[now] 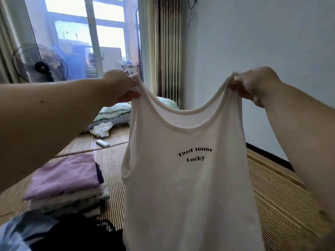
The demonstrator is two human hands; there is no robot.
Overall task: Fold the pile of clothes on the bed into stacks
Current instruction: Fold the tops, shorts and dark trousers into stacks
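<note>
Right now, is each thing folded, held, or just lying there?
white vest top, unfolded, hanging in the air by its straps.
left hand, gripping one strap.
right hand, gripping the other strap.
folded stack, purple piece on top, resting on the mat.
dark clothes, heaped, not folded.
remote, lying on the mat.

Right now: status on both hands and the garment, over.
Left hand and right hand each pinch a shoulder strap. White tank top hangs spread, unfolded, print facing camera. Folded stack sits lower left, beside unfolded dark clothes.
</note>
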